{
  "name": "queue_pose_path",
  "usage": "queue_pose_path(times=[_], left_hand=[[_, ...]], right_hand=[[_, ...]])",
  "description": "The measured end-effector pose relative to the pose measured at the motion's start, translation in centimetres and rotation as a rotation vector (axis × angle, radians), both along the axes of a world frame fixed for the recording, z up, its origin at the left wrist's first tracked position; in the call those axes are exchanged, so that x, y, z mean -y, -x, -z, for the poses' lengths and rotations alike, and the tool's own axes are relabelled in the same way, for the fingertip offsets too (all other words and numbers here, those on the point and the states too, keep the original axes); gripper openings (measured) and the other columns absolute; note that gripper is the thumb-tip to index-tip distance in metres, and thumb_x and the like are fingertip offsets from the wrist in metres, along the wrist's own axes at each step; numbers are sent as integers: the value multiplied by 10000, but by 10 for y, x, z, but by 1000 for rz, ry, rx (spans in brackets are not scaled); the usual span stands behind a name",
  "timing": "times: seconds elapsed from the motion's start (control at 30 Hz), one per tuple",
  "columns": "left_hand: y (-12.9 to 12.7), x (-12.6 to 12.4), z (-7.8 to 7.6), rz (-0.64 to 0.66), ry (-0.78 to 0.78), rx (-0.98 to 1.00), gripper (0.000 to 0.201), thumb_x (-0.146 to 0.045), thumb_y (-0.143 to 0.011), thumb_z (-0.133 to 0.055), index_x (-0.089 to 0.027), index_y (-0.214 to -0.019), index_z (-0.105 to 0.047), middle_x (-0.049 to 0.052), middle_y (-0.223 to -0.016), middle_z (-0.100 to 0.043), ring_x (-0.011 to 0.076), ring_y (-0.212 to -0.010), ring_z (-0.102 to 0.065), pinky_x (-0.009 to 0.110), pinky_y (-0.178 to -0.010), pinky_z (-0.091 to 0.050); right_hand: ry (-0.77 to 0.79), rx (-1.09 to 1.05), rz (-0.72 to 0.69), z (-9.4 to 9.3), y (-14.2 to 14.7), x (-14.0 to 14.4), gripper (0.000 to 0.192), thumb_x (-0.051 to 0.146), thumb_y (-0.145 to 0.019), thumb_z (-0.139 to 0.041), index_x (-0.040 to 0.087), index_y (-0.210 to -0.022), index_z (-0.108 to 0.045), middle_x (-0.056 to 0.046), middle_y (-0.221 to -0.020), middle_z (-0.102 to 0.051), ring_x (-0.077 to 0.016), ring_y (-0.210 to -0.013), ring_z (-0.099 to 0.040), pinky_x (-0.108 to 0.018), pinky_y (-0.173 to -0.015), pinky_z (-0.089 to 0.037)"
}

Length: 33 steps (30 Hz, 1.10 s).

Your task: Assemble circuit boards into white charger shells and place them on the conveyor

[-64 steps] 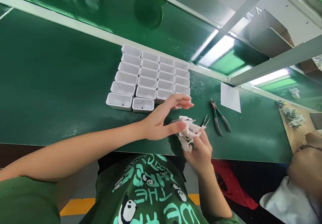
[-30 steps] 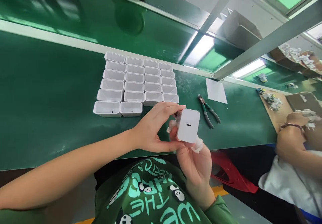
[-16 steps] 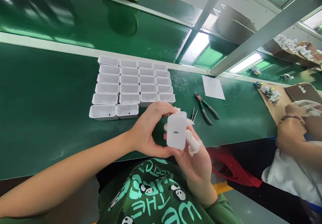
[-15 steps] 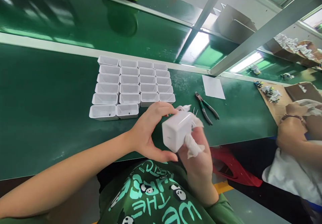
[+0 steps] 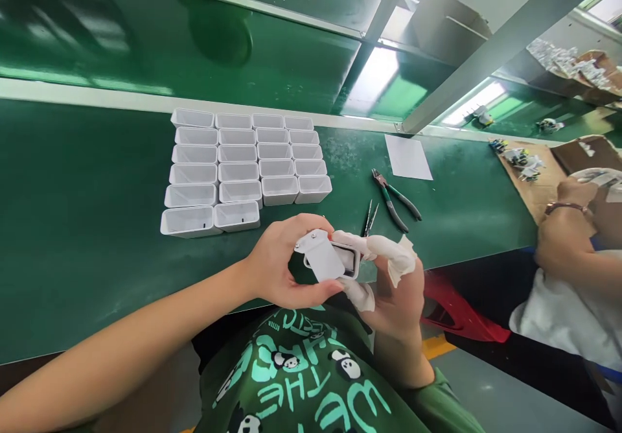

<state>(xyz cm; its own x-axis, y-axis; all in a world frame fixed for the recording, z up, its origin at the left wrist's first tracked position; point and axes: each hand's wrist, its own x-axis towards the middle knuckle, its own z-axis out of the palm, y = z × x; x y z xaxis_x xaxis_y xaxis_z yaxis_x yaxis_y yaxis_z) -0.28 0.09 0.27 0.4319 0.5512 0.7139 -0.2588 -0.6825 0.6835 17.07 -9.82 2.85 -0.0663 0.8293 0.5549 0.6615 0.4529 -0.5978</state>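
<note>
On the green bench (image 5: pixel 97 251) stands a block of white boxes (image 5: pixel 238 172). In front of the block's right end, the right hand (image 5: pixel 398 293), fingers (image 5: pixel 386 250) wrapped, grasps an open white casing (image 5: pixel 356 266); the left hand (image 5: pixel 278 261) pinches a white plate (image 5: pixel 324 261).

White plate (image 5: pixel 324 259), white boxes (image 5: pixel 238 172), green bench (image 5: pixel 97 225), panda-print green shirt (image 5: pixel 304 371)

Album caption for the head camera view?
Left hand and right hand hold a white plate and open housing near white cases.
</note>
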Motion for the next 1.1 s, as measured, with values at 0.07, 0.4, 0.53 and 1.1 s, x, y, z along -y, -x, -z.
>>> queue_pose_path(times=[0.07, 0.4, 0.53, 1.1], left_hand=[[-1, 0, 2, 17, -4, 12, 565, -393, -744, -780, -155, -1203, -553, 51, -890, -672, 164, -718, -689, 239, -588, -551], [-2, -4, 14, 37, -248, 66, 697, -341, -700, -789, -147, -1296, -485, 128, -1003, -705, 233, -908, -724, 302, -747, -623], [-1, -4, 15, 30, -241, 53, 688, -360, -709, -775, -181, -1301, -476, 131, -1046, -716, 241, -956, -726, 324, -765, -637], [-1, -4, 14, 45, -179, -18, 644, -347, -718, -776, -185, -1270, -488, 113, -1012, -733, 224, -918, -744, 289, -752, -629]], right_hand=[[11, -4, 6, 2, -2, 0, 524, 239, -874, -705, 235, -1365, -520, -98, -1101, -730, -241, -859, -703, -377, -708, -584], [-116, 82, -113, 4, -9, -2, 531, 144, -882, -640, 262, -1394, -564, -122, -1280, -679, -276, -1017, -672, -436, -776, -590], [-53, 165, -119, 8, -14, 2, 576, 89, -854, -617, 313, -1383, -572, -110, -1276, -666, -295, -1080, -655, -465, -827, -579], [-62, 206, -135, 18, -25, -1, 599, 118, -861, -605, 290, -1428, -518, -135, -1266, -655, -294, -1048, -675, -434, -809, -585]])
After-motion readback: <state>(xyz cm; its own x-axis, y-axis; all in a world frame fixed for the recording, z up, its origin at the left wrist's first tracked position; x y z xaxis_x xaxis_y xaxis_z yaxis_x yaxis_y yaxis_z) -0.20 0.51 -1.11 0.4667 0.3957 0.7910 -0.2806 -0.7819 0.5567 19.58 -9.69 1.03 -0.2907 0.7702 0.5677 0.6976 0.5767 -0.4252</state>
